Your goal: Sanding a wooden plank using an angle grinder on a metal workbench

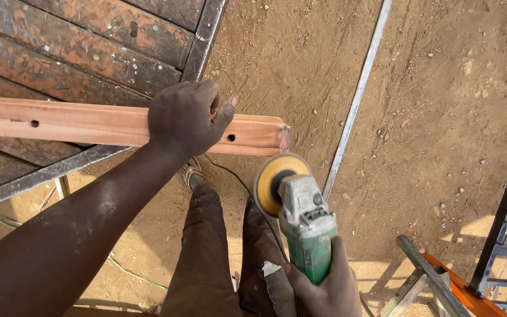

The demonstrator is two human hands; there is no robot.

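Horizontal reddish wooden beam (89,122); green angle grinder (300,217), yellow disc.

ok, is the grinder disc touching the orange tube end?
Apart. The head view shows dirt ground between the yellow disc and the tube, which the left hand grips; right hand holds the grinder.

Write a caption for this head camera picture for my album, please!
Left hand presses down a reddish drilled beam while the right hand holds a green grinder with its yellow disc beside the beam's end.

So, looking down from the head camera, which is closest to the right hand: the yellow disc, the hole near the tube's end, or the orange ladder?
From the right hand:
1. Yellow disc, just above it.
2. Orange ladder, lower right.
3. Hole, up by the left hand.
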